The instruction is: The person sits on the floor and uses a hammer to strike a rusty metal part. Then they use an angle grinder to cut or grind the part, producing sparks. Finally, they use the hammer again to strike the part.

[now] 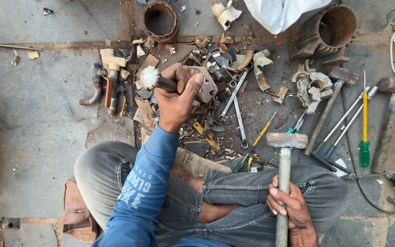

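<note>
Hammer [285,155], rusty-headed, in right hand [293,208]; left hand [177,103] grips a possibly frayed chisel [156,81].

white plastic bag [277,13] at top edge

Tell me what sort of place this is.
Probably an informal repair or scrap-dismantling spot on a grey stone floor. A steel-headed hammer sits in the right hand, long steel spanners lie amid broken metal scraps, and a rusty metal cylinder stands nearby.
</note>
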